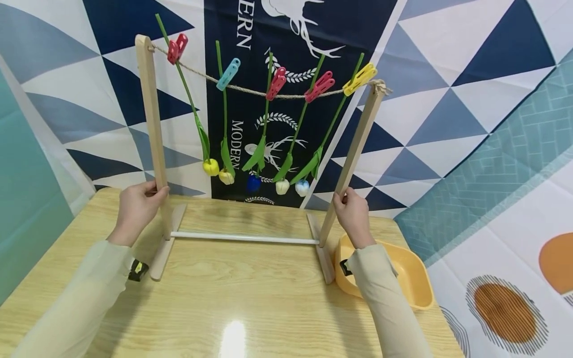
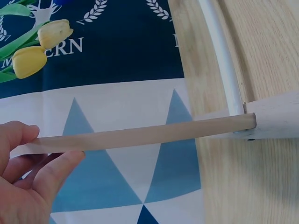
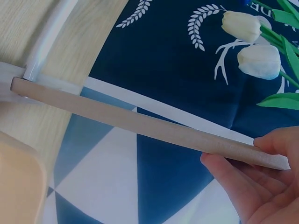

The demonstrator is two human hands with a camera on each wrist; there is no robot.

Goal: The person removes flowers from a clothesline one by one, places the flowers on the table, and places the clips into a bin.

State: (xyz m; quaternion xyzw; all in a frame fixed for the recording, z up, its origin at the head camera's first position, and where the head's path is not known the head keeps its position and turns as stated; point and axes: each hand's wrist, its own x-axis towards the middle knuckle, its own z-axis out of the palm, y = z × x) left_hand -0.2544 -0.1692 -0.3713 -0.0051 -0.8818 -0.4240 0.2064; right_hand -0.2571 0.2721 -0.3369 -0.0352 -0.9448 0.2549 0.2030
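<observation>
A wooden stand rises from the table, its left post [image 1: 152, 109] and right post [image 1: 358, 144] joined low down by a white rod [image 1: 246, 238]. My left hand [image 1: 139, 206] grips the left post between thumb and fingers. Around the lower part of the right post, my right hand [image 1: 353, 216] does the same. A twine rope [image 1: 246, 90] sags between the post tops. Several artificial tulips hang from it, blooms down, including a yellow tulip [image 1: 211, 167] and a dark blue tulip [image 1: 253, 183]. Red, teal and yellow clothespins, such as the teal clothespin [image 1: 228, 74], clip their stems.
An orange-yellow plastic tub [image 1: 421, 278] sits at the table's right, beside the stand's right foot [image 1: 326, 266] and partly under my right forearm. Patterned cloth [image 1: 425, 89] hangs right behind the table's far edge. Light wood tabletop [image 1: 215, 308] lies in front of the stand.
</observation>
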